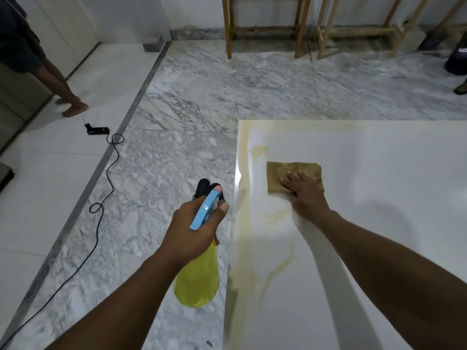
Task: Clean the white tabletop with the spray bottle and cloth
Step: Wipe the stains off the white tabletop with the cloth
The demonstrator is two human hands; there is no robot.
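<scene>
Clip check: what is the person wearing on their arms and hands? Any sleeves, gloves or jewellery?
The left hand and right hand are bare, with no gloves, rings, watch or wristbands visible. Both forearms are uncovered, and no sleeve shows before the frame edge.

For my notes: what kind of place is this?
Probably an indoor room under renovation or unfurnished: a bare marble floor, rough wooden frames against the far wall, and a black cable lying loose on the floor.

White glossy worktop [379,198], yellowish streaks [279,267] along its left edge. Tan folded cloth [279,174] flat on it near the far-left corner. Yellow spray bottle [198,279], blue head, tilted, in the air beside the left edge.
</scene>
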